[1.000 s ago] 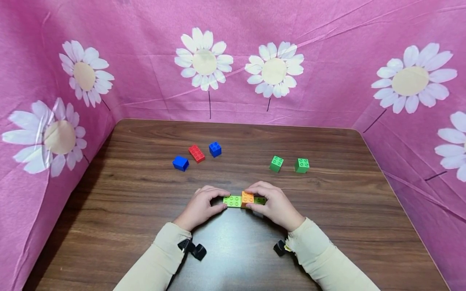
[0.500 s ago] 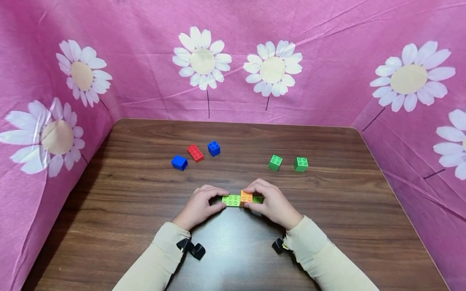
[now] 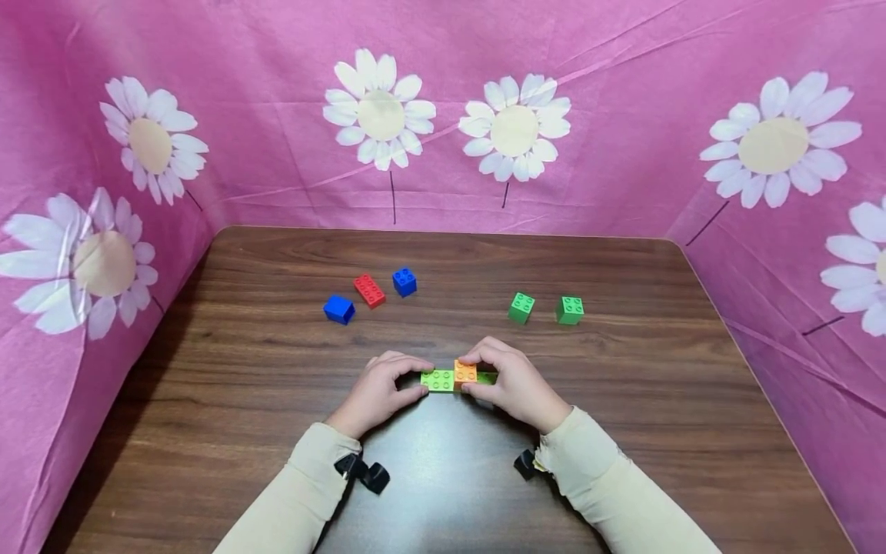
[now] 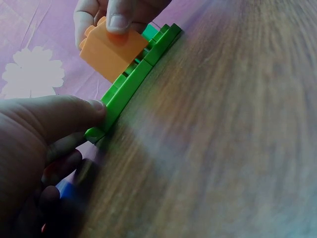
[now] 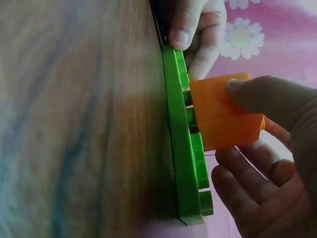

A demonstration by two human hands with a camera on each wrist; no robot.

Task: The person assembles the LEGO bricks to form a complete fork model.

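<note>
A long, low light-green piece (image 3: 438,381) lies on the table, its studs up. The left hand (image 3: 381,392) pinches its left end between thumb and fingers. An orange brick (image 3: 465,372) sits over the middle of the green piece, held by the right hand (image 3: 519,385) between thumb and fingers. In the left wrist view the orange brick (image 4: 111,49) looks slightly tilted on the green piece (image 4: 133,82). The right wrist view shows the orange brick (image 5: 223,111) against the studs of the green strip (image 5: 183,134); whether it is fully seated, I cannot tell.
Behind the left hand lie a blue brick (image 3: 339,309), a red brick (image 3: 370,291) and another blue brick (image 3: 404,282). Two green bricks (image 3: 521,307) (image 3: 571,310) stand behind the right hand. Pink cloth with white flowers (image 3: 277,154) surrounds the wooden table (image 3: 277,261).
The head view has shifted slightly. The right hand, with the orange brick, has moved very slightly left towards the left hand; both hands keep their holds.
</note>
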